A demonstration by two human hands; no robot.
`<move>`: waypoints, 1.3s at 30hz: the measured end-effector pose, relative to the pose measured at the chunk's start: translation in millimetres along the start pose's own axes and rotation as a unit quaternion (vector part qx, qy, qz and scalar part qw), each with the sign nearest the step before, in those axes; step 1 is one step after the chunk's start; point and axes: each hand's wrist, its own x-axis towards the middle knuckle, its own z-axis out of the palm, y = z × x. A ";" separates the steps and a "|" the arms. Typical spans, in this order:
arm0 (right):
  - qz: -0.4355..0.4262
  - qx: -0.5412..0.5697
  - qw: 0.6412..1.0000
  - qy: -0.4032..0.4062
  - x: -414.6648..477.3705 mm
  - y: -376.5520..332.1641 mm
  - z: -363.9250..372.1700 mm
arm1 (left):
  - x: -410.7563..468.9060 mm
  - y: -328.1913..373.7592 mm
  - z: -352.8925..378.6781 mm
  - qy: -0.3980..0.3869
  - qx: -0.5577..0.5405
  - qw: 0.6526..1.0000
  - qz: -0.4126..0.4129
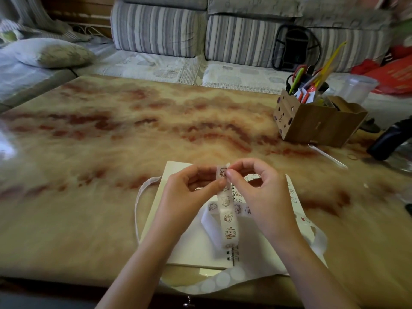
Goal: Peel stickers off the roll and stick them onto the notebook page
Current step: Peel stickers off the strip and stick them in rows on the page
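An open spiral notebook (196, 248) lies on the table in front of me, its right page (292, 197) carrying several small cartoon stickers. A white sticker strip (227, 219) printed with cartoon animals rises from the notebook up to my hands. My left hand (189, 188) pinches the strip from the left near its top end. My right hand (254, 186) pinches the top of the strip, thumb and forefinger closed on a sticker's edge (224, 172). Emptied backing tape (142, 197) loops around the notebook and trails off the table's front edge.
A marbled tan and red table (111, 152) holds a wooden organiser box (316, 121) with pens and scissors at the back right. A black object (388, 139) lies at the right edge. A striped sofa (156, 30) runs behind the table.
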 end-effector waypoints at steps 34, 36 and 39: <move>0.287 0.202 0.936 -0.035 6.8 12.0 -3.5 | -0.2 -16.1 13.4 0.125 0.309 0.908 0.254; 0.285 0.195 0.938 -0.046 7.1 12.0 -5.0 | 1.2 -16.0 12.5 0.115 0.278 0.927 0.222; 0.274 0.175 0.944 -0.052 6.9 10.1 -8.9 | 3.9 -15.4 10.7 0.116 0.207 0.962 0.134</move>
